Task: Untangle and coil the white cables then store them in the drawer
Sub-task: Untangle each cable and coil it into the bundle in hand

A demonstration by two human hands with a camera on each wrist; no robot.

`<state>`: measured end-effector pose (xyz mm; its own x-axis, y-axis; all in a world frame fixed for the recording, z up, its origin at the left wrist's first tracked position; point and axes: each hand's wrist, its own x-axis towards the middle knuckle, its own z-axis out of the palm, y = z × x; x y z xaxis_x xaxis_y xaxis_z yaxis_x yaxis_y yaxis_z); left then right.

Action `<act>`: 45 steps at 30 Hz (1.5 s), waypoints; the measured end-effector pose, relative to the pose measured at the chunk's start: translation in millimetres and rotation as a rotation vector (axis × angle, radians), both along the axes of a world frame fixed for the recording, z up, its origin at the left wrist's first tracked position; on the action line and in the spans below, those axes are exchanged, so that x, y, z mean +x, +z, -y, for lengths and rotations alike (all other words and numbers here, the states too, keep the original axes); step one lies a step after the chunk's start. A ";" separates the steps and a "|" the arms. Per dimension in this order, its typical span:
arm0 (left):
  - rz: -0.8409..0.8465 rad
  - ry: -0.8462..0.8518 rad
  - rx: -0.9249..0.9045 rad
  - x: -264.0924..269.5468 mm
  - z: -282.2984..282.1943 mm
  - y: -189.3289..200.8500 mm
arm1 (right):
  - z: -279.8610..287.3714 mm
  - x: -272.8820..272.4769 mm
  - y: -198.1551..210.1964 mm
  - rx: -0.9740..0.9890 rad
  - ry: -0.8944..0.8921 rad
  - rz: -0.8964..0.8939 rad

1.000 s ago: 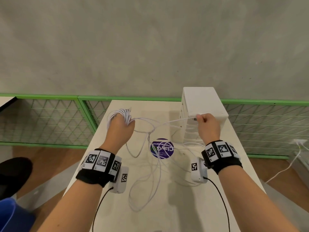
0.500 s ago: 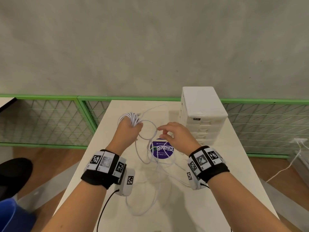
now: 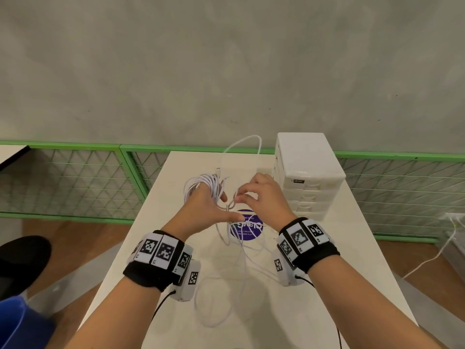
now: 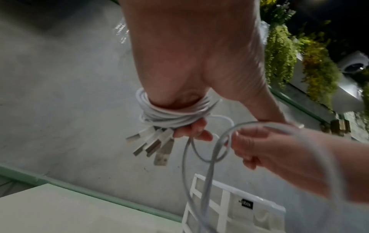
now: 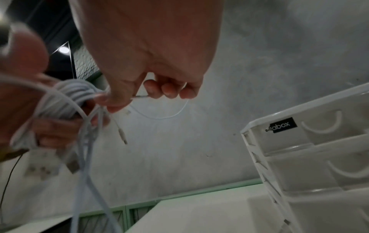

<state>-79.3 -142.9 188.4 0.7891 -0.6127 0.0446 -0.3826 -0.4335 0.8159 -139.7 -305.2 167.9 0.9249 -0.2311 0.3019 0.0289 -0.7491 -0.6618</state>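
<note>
A coil of white cables (image 3: 201, 183) is wound round the fingers of my left hand (image 3: 205, 205); in the left wrist view the coil (image 4: 171, 116) wraps the fingers and several USB plugs (image 4: 157, 146) stick out below. My right hand (image 3: 261, 197) pinches a loose white cable strand (image 3: 232, 201) just right of the left hand; the right wrist view shows the strand (image 5: 139, 96) between thumb and fingers. Loose cable loops (image 3: 214, 298) trail down over the table. A white drawer unit (image 3: 307, 172) stands at the right, drawers closed.
The white table (image 3: 327, 273) carries a round purple sticker (image 3: 247, 227) under the cables. A green mesh fence (image 3: 75, 180) runs behind the table below a grey wall. On the floor at right lies a white power cord (image 3: 432, 258). A blue object (image 3: 17, 323) sits at lower left.
My right hand came left from the drawer unit to the left hand, bringing the cable strand with it. A loop of cable now arcs up behind the hands. The left hand shifted slightly right.
</note>
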 end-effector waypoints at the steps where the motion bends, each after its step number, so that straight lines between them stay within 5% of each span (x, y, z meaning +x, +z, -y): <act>1: 0.013 -0.032 0.028 -1.4 0.9 -1.8 | -1.3 1.4 3.8 0.063 0.012 -0.003; 6: -0.016 -0.082 0.009 -0.2 -1.0 1.8 | 4.8 -1.3 21.2 0.186 0.032 -0.070; 11: -0.127 0.061 -0.195 1.7 -9.9 5.7 | 47.8 -11.7 15.0 0.432 -0.195 -0.021; 28: 0.109 0.405 -0.353 28.7 -21.1 9.0 | 108.2 -46.4 -45.1 0.249 -0.778 -0.308; 31: 0.113 0.342 -0.301 18.8 -9.8 13.2 | 88.3 -34.1 -41.5 0.035 -0.705 -0.198; 34: 0.119 0.287 -0.257 11.9 -1.9 16.1 | 57.9 -19.0 -25.4 -0.086 -0.312 0.085; 38: 0.122 0.245 -0.245 5.4 3.0 19.6 | 18.6 -3.9 -6.5 -0.110 0.151 -0.032; 41: 0.116 0.240 -0.265 8.0 -1.9 21.3 | 10.6 -3.0 -2.9 0.046 0.162 -0.091; 45: 0.135 0.288 -0.267 16.3 -13.0 19.5 | 24.5 -8.1 -4.1 0.179 -0.058 -0.028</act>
<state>-63.0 -129.8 207.9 0.9028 -0.3206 0.2866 -0.3877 -0.3182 0.8652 -147.8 -329.7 163.8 0.9159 -0.3317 0.2260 -0.0308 -0.6195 -0.7844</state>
